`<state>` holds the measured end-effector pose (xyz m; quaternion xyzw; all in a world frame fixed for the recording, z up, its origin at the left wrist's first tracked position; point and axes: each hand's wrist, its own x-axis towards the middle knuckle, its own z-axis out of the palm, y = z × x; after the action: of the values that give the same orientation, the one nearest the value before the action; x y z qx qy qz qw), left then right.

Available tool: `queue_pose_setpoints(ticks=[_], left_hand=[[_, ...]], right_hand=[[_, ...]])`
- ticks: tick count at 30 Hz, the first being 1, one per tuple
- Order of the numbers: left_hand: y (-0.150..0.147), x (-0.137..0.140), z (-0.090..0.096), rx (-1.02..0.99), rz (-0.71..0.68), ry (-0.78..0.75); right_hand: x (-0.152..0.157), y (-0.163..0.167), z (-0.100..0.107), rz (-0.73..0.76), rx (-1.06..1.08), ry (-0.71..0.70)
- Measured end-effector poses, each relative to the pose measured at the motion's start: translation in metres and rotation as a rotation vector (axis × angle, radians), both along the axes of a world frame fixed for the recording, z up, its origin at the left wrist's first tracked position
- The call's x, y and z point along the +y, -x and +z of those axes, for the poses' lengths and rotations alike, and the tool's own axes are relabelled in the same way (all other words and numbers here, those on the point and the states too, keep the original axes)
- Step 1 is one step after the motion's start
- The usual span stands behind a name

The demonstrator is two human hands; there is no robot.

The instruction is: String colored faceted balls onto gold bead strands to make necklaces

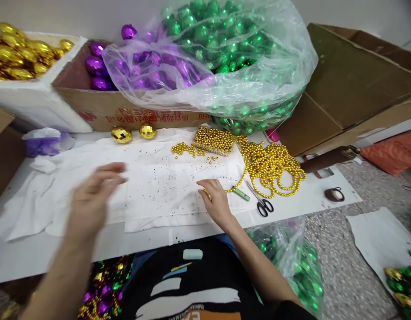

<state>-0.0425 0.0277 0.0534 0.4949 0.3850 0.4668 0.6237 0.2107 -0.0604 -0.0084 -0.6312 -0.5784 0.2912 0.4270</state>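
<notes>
My right hand (216, 200) is over the white cloth (152, 191), thumb and forefinger curved around the end of a gold bead string (229, 190). Behind my palm the string runs right to a coiled heap of gold beads (268, 166). My left hand (92, 193) is raised at the left and smeared by motion; its fingers look bent, and I cannot make out anything in them. Close to my right hand lie a green box cutter (241, 194) and black-handled scissors (263, 204). A bead-covered block (213, 141) sits farther back, with loose gold beads (183, 150) beside it.
Two gold faceted baubles (121, 134) stand at the cloth's back edge. Behind are a carton of purple baubles (98, 66), a plastic bag of green ones (225, 44) and a foam box (25, 102) of gold ones. A brown flask (328, 158) and tape roll (334, 194) lie right.
</notes>
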Motion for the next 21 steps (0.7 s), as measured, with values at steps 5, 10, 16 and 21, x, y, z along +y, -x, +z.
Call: queue_pose_setpoints(ticks=[5,10,16,21], left_hand=[[-0.091,-0.038,-0.018,-0.01,-0.044,-0.013],[-0.12,-0.037,-0.036,-0.112,-0.073,0.179],[-0.145,0.009,-0.068,0.3,-0.219,0.003],[-0.203,0.044,-0.1,1.032,-0.304,-0.502]], right_hand=[[0.005,0.036,0.04,0.173,0.793,0.044],[0.006,0.029,0.021,0.004,1.074,0.236],[-0.014,-0.004,0.038,-0.068,0.793,0.14],[-0.052,-0.013,0.11,0.286,0.496,-0.182]])
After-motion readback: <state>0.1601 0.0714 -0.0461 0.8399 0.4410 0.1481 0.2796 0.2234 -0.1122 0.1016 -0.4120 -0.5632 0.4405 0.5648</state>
